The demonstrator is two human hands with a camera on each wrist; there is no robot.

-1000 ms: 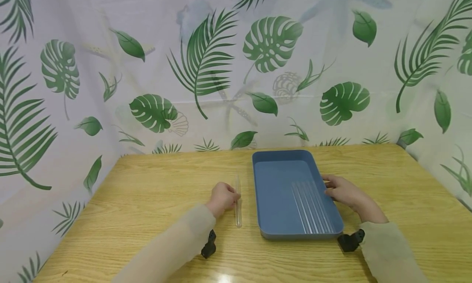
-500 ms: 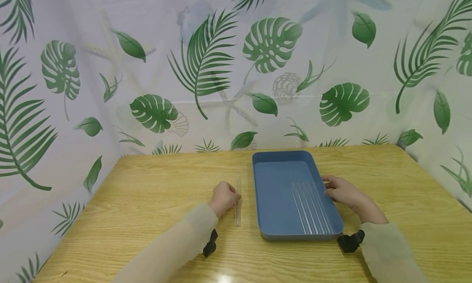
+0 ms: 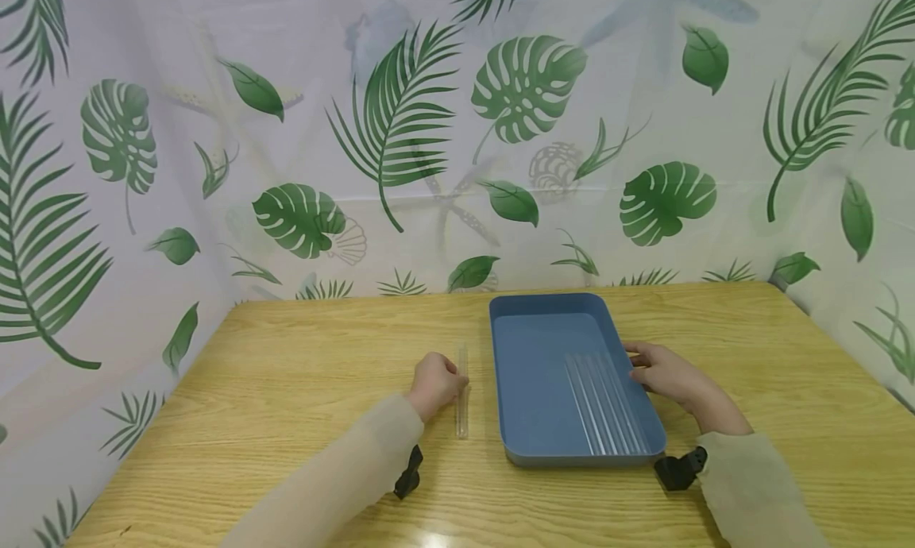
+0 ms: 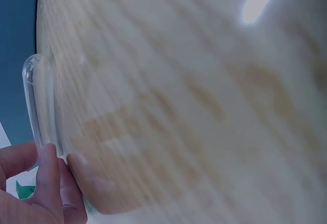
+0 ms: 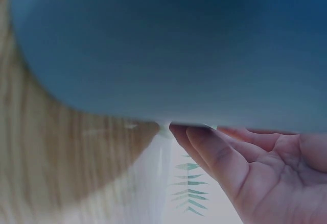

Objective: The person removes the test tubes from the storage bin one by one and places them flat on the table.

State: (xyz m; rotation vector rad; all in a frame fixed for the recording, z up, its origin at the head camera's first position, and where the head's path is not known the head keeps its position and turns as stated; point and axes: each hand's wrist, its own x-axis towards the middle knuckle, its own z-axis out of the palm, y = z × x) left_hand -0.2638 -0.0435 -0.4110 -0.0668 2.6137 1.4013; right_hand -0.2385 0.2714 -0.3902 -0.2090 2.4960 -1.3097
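Note:
My left hand [image 3: 434, 386] pinches a clear test tube [image 3: 462, 421] between thumb and fingers, left of the blue tray [image 3: 543, 457]. In the left wrist view, the test tube's rounded end [image 4: 38, 68] sticks out beyond the fingertips [image 4: 48, 155]. Several clear tubes [image 3: 604, 405] lie side by side in the right part of the tray, lengthwise. My right hand [image 3: 665, 371] touches the outside of the tray's right wall; in the right wrist view its fingers [image 5: 217, 152] meet the tray wall [image 5: 168, 81], and their tips are partly hidden.
The tray stands on a wood-grain table [image 3: 314, 349], right of its middle. A white cloth with green leaves [image 3: 429, 135] encloses the back and both sides. A black wrist camera [image 3: 679, 468] sits close to the tray's near right corner.
My left hand and the test tube have shifted very slightly to the right. The right hand and the tray stay in place.

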